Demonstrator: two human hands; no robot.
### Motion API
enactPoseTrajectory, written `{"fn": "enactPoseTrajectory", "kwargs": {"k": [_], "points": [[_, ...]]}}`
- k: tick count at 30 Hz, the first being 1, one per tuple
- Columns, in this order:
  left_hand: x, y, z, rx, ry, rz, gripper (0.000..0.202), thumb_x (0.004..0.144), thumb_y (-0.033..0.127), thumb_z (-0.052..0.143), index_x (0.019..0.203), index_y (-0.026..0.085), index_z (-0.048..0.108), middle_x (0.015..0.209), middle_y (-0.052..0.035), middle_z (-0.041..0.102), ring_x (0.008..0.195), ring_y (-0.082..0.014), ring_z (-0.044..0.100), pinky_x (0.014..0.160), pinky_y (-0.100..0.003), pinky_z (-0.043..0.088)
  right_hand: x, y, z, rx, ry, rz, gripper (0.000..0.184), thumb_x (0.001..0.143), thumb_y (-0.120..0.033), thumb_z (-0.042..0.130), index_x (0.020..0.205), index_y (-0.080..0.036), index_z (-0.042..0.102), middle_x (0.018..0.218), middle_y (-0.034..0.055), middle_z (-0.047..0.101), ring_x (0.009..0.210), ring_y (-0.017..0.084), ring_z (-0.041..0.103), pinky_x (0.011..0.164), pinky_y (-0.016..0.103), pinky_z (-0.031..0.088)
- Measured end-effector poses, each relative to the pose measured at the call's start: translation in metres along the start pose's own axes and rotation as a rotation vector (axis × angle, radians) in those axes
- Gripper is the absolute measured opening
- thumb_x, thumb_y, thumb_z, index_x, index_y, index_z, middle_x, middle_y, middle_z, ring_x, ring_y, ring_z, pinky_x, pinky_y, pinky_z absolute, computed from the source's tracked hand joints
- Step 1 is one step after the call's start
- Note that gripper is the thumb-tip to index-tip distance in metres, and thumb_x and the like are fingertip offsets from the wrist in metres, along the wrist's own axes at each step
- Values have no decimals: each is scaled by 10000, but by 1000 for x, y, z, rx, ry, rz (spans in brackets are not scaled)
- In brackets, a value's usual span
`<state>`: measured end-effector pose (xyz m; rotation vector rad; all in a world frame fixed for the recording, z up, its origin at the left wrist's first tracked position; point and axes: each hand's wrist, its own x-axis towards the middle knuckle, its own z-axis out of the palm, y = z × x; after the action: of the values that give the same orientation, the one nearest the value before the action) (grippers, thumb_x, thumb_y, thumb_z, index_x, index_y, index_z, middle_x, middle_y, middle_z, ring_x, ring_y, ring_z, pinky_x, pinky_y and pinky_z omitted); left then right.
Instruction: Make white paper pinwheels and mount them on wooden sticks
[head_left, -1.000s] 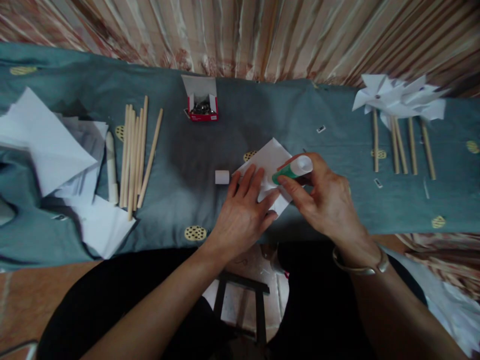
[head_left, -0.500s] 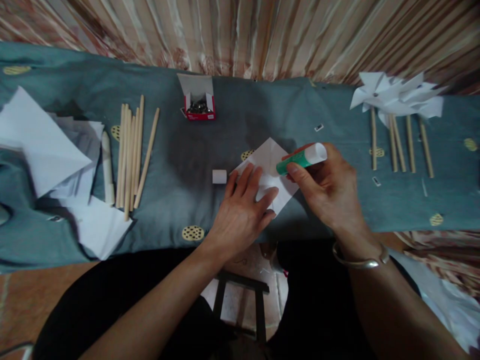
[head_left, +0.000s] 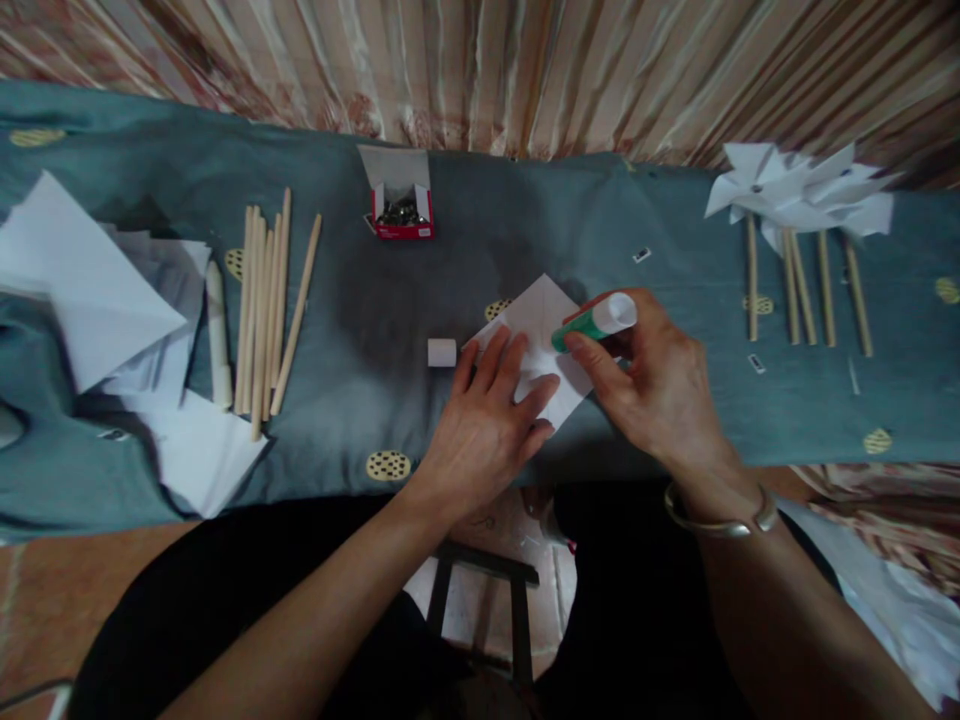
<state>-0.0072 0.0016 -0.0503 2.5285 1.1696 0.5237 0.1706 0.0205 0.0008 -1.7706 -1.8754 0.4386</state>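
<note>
A square of white paper (head_left: 545,305) lies turned cornerwise on the cloth in front of me. My left hand (head_left: 487,425) rests on its left part with fingers spread, pressing it flat. In my right hand (head_left: 649,375) is a green and white glue stick (head_left: 592,322), tilted with its lower end at the middle of the paper. My fingers cover part of the glue stick, and its tip is hard to make out. Just left of my left fingertips lies a white cap (head_left: 442,352).
A red box (head_left: 403,228) of small shiny metal pieces stands open at the back. To the left are several wooden sticks (head_left: 259,310), a pale pen-like tool (head_left: 217,340) and stacked paper sheets (head_left: 97,280). Paper pinwheels (head_left: 802,195) on sticks lie at right on the green cloth (head_left: 660,200).
The glue stick's upper end has swung slightly left and down with my right hand. My left hand stays on the paper, and the view has shifted a little.
</note>
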Motion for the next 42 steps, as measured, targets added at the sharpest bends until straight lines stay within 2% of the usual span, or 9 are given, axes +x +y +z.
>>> {"fn": "enactPoseTrajectory", "kwargs": {"k": [7, 16, 19, 25, 30, 33, 35, 38, 42], "points": [[0, 0, 1, 10, 2, 3, 457, 883, 404, 638, 1300, 243, 542, 1534, -167, 385, 1459, -393, 273, 1143, -637, 263, -3, 0, 0, 20, -19, -3, 218, 884, -388, 614, 1019, -219, 584, 891, 49, 719, 730, 223, 698, 581, 321, 503], [1, 1, -2, 6, -24, -5, 462, 887, 390, 634, 1319, 250, 548, 1537, -158, 385, 1463, -391, 262, 1146, -643, 255, -7, 1, 5, 136, -33, 43, 208, 869, -377, 649, 999, -225, 591, 877, 44, 706, 733, 227, 691, 649, 373, 548], [1, 0, 0, -6, -16, -10, 462, 884, 394, 638, 1317, 257, 554, 1541, -149, 383, 1465, -388, 259, 1148, -639, 248, -5, 4, 8, 368, -20, 137, 222, 839, -405, 689, 932, -221, 610, 806, 21, 696, 669, 187, 669, 619, 340, 550], [1, -1, 1, -49, 6, 6, 464, 875, 384, 651, 1300, 216, 568, 1523, -188, 394, 1456, -398, 273, 1154, -625, 236, 5, 10, -2, 1068, 34, 440, 191, 799, -404, 741, 795, -224, 680, 691, -32, 680, 568, 71, 612, 561, 177, 516], [-6, -10, -21, -163, 127, 58, 376, 960, 332, 498, 1321, 229, 524, 1441, -125, 504, 1402, -287, 391, 1139, -520, 341, 10, 17, -9, 1252, 14, 516, 270, 837, -506, 675, 803, -240, 708, 749, -16, 718, 617, 91, 652, 585, 187, 547], [-15, -28, -39, -155, 227, -56, 417, 921, 274, 525, 1337, 304, 504, 1375, -78, 552, 1293, -269, 492, 1095, -465, 387, 9, 17, -9, 1267, -5, 518, 306, 808, -538, 700, 819, -233, 719, 812, -2, 732, 634, 100, 653, 580, 197, 554], [-21, -41, -45, -98, 266, -139, 461, 878, 270, 568, 1334, 287, 505, 1334, -86, 568, 1251, -287, 505, 1073, -470, 399, 8, 15, -9, 1285, 11, 540, 293, 769, -515, 753, 818, -226, 733, 774, -12, 719, 602, 83, 631, 555, 174, 544], [-27, -57, -47, -77, 217, -228, 440, 860, 255, 583, 1296, 220, 536, 1263, -101, 608, 1180, -289, 541, 1025, -472, 439, 5, 8, -6, 1318, 22, 586, 290, 682, -467, 838, 810, -220, 754, 723, -27, 707, 581, 65, 618, 557, 147, 549], [-26, -59, -46, -162, 197, -296, 305, 863, 223, 583, 1165, 202, 627, 1149, -90, 671, 1080, -270, 592, 969, -451, 475, 1, -2, 2, 1329, -43, 593, 311, 607, -405, 895, 809, -208, 764, 748, -28, 724, 633, 63, 654, 634, 137, 582]]}}
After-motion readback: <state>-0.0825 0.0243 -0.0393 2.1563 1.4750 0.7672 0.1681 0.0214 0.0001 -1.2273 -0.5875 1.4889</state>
